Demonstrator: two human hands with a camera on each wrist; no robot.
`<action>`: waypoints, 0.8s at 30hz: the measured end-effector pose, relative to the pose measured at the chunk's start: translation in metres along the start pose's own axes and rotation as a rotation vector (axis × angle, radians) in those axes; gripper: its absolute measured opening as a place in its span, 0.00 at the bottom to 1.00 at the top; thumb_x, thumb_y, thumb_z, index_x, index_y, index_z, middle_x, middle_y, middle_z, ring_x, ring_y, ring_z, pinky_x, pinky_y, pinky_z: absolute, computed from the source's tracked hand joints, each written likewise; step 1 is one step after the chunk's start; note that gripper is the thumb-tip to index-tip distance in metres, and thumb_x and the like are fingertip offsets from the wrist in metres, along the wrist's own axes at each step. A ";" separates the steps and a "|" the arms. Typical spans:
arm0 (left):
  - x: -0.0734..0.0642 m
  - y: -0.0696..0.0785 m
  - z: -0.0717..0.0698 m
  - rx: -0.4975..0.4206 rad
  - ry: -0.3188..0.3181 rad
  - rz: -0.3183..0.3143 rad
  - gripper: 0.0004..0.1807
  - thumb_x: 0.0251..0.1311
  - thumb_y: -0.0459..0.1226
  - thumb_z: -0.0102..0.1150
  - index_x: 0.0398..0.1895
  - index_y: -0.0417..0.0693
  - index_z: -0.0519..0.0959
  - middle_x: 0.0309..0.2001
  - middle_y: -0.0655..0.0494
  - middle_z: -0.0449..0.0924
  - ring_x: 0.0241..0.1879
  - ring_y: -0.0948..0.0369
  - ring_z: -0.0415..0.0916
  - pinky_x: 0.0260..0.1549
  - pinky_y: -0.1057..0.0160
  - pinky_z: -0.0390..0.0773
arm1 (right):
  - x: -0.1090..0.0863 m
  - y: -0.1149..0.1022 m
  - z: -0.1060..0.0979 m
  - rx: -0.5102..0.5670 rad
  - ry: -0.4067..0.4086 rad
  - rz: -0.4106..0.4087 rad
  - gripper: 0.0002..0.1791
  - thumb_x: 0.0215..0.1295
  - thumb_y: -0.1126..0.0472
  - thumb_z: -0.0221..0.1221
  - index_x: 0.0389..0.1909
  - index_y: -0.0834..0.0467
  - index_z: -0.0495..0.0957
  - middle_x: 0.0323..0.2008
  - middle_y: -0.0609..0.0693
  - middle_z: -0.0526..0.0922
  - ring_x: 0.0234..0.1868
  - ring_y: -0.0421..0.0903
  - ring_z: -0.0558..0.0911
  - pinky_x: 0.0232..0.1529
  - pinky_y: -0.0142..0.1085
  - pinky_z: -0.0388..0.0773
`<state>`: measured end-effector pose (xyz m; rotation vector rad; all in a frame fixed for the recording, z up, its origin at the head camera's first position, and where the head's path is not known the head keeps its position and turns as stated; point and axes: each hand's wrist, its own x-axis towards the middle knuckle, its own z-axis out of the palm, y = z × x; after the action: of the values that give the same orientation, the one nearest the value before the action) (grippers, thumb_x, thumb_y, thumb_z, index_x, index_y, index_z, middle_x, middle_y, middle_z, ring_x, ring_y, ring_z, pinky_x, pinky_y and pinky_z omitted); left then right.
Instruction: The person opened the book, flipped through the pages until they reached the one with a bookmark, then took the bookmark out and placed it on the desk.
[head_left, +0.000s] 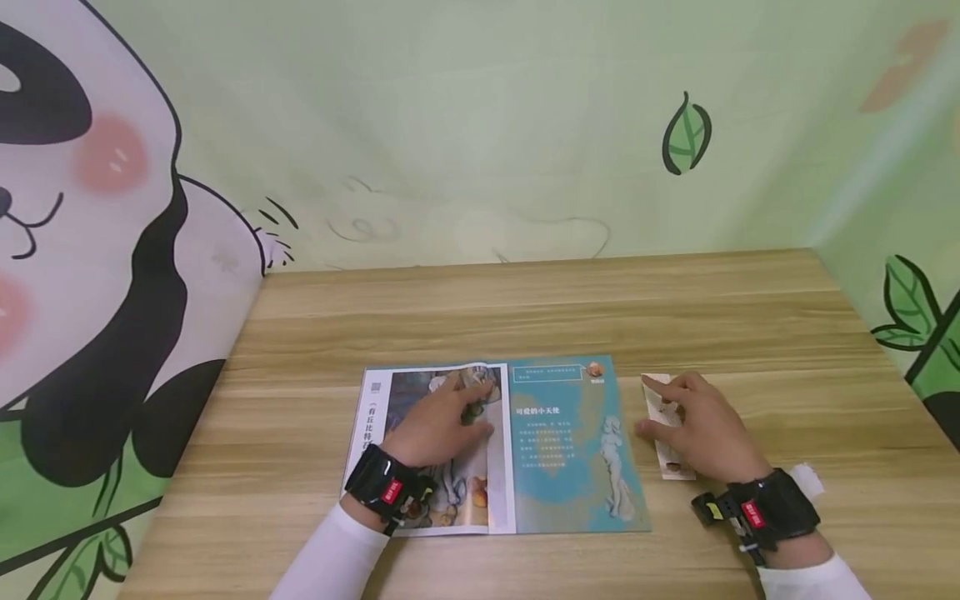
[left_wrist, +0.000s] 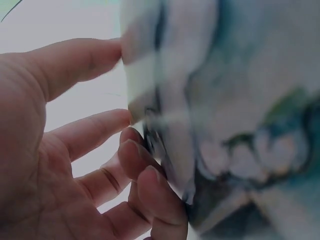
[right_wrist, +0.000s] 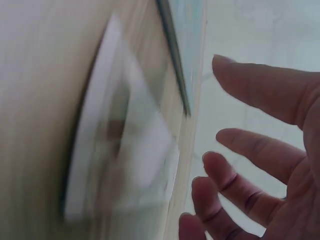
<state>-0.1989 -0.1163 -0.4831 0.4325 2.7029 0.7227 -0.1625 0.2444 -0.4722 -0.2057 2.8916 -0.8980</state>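
Observation:
An open magazine point(head_left: 551, 492) lies flat, with a picture page at left and a teal page at right. My left hand point(head_left: 438, 425) rests on the picture page, its fingers loosely bent. In the left wrist view, its fingertips point(left_wrist: 112, 52) touch the printed page point(left_wrist: 250, 75). Just right of the magazine lies a narrow, pale printed card point(head_left: 672, 458), blurred in the right wrist view. Over that card hovers my right hand point(head_left: 708, 429), thumb and fingers spread. The right wrist view shows a gap between its fingertips point(right_wrist: 225, 62) and the card, with nothing held.
The wood-grain table point(head_left: 480, 312) reaches back to a pale green wall point(head_left: 465, 150) with printed leaves. A large panda drawing point(head_left: 210, 233) covers the left side. A small white scrap point(head_left: 808, 477) shows beside the right wrist strap point(head_left: 783, 508).

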 end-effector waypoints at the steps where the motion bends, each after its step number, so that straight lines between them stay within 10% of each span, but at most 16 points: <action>1: 0.000 0.000 -0.001 -0.001 0.000 0.002 0.35 0.67 0.52 0.65 0.77 0.62 0.69 0.68 0.43 0.71 0.46 0.53 0.77 0.38 0.58 0.79 | 0.000 -0.002 0.002 0.003 0.009 -0.027 0.38 0.64 0.50 0.71 0.73 0.58 0.72 0.45 0.55 0.74 0.36 0.48 0.69 0.31 0.34 0.64; 10: -0.007 -0.013 -0.020 -0.045 0.059 -0.046 0.38 0.64 0.51 0.70 0.75 0.53 0.71 0.44 0.50 0.75 0.35 0.56 0.74 0.29 0.60 0.74 | -0.001 -0.019 0.025 0.009 0.022 -0.174 0.32 0.62 0.55 0.73 0.66 0.58 0.79 0.44 0.49 0.77 0.39 0.46 0.69 0.37 0.34 0.64; 15: -0.014 -0.039 -0.041 0.012 0.125 -0.111 0.40 0.66 0.54 0.65 0.77 0.48 0.67 0.59 0.39 0.74 0.55 0.43 0.73 0.46 0.45 0.80 | -0.002 -0.026 0.032 0.003 -0.009 -0.183 0.32 0.61 0.54 0.74 0.65 0.58 0.80 0.45 0.46 0.77 0.40 0.44 0.69 0.38 0.33 0.65; 24: -0.012 -0.086 -0.068 0.035 0.123 -0.183 0.40 0.74 0.63 0.47 0.80 0.50 0.62 0.78 0.37 0.57 0.75 0.26 0.51 0.63 0.19 0.58 | -0.004 -0.029 0.037 -0.034 -0.022 -0.168 0.31 0.63 0.52 0.72 0.66 0.58 0.80 0.49 0.46 0.79 0.47 0.45 0.73 0.43 0.36 0.68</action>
<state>-0.2310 -0.2210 -0.4697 0.1487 2.8265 0.6716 -0.1509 0.2012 -0.4854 -0.4643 2.9048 -0.8650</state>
